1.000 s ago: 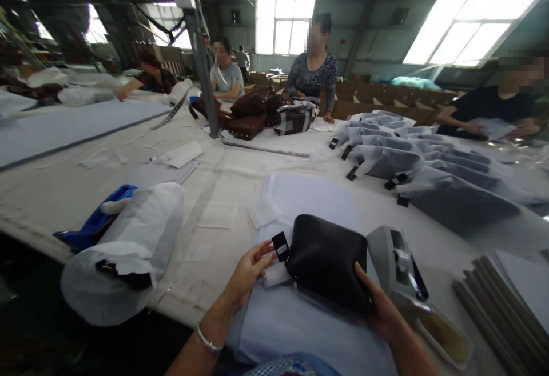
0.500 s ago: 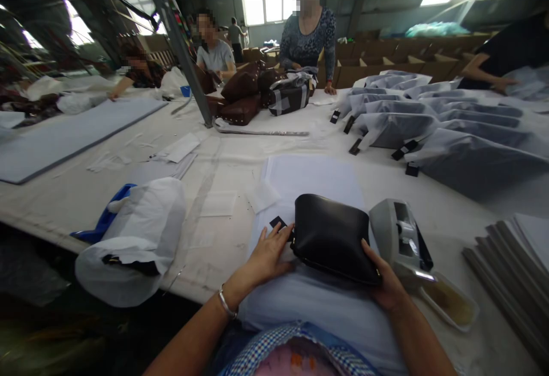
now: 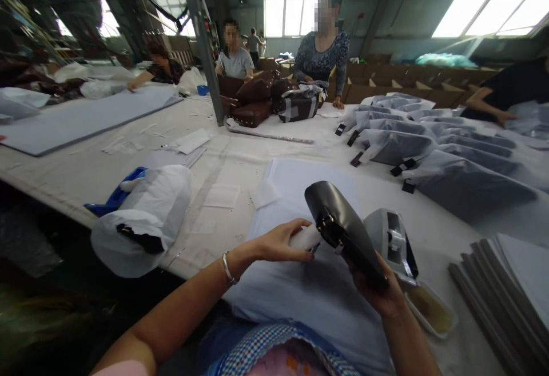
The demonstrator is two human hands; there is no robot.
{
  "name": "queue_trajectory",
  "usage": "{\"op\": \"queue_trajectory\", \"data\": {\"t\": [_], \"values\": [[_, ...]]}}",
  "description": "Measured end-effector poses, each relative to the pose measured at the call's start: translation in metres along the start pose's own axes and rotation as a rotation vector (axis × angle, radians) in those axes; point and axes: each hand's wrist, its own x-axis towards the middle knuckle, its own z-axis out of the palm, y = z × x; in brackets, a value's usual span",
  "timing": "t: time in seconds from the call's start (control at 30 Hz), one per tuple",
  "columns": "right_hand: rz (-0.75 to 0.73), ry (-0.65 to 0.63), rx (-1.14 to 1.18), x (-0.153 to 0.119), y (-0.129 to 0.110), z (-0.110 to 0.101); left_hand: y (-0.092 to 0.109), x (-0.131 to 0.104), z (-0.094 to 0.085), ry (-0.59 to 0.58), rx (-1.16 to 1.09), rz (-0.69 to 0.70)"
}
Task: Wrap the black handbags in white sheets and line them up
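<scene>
**Black pouch tilted up between my two hands**

At the bottom centre of the frame my right hand (image 3: 377, 287) is wrapped around the lower end of the black pouch (image 3: 343, 227), fingers closed on it so that it stands tilted, its upper end pointing toward the upper left. My left hand (image 3: 281, 243) comes in from the lower left, a bangle (image 3: 227, 267) at the wrist, and its fingers are pinched on a small white wad (image 3: 305, 238) right against the pouch's metal hardware. Both hands hover over a pale cloth sheet (image 3: 300, 302) spread across the table edge in front of me.

Just right of the pouch, touching the sheet's edge, sits a grey tape dispenser (image 3: 392, 239), and beside it, lower right, a shallow tray (image 3: 431, 310) with something yellowish inside. At the far right edge lies a stack of grey boards (image 3: 497, 290).

To the left of centre a white wrapped bundle (image 3: 143, 219) rests near the table edge, with a blue item (image 3: 114, 196) partly under it.

Farther up on the right, a row of grey dust bags (image 3: 433, 147) with black tags overlaps across the table (image 3: 223, 164). In the upper centre brown bags (image 3: 253, 102) are piled beside a slanting metal post (image 3: 206, 50). Beyond them other people work at the table's far side, under bright windows.
</scene>
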Motion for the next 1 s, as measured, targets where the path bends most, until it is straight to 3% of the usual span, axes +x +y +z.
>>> {"op": "queue_trajectory", "data": {"t": [0.17,0.27,0.37,0.53,0.67,0.73,0.83,0.9,1.0], "values": [[0.031,-0.193,-0.095,-0.013,0.022,0.003,0.020,-0.017,0.007,-0.031,-0.089,0.086],[0.004,-0.185,-0.122,-0.018,0.038,0.004,0.022,-0.030,0.017,-0.048,-0.248,0.117],[-0.056,-0.158,-0.144,-0.022,0.050,0.004,0.020,-0.043,0.028,0.024,-0.389,0.118],[-0.125,-0.123,-0.232,-0.031,0.065,0.010,0.011,-0.060,0.040,0.183,-0.357,0.153],[-0.149,-0.114,-0.241,-0.035,0.077,0.010,0.003,-0.072,0.044,0.153,-0.293,0.209],[-0.180,-0.120,-0.228,-0.035,0.082,0.004,-0.001,-0.075,0.047,0.080,-0.425,0.217],[-0.249,-0.120,-0.174,-0.034,0.089,-0.004,-0.009,-0.075,0.057,-0.021,-0.884,0.129],[-0.258,-0.124,-0.128,-0.033,0.093,-0.006,-0.016,-0.073,0.067,-0.013,-1.119,0.053],[-0.211,-0.190,-0.041,-0.034,0.100,-0.001,-0.025,-0.074,0.085,0.068,-1.199,0.010]]}}
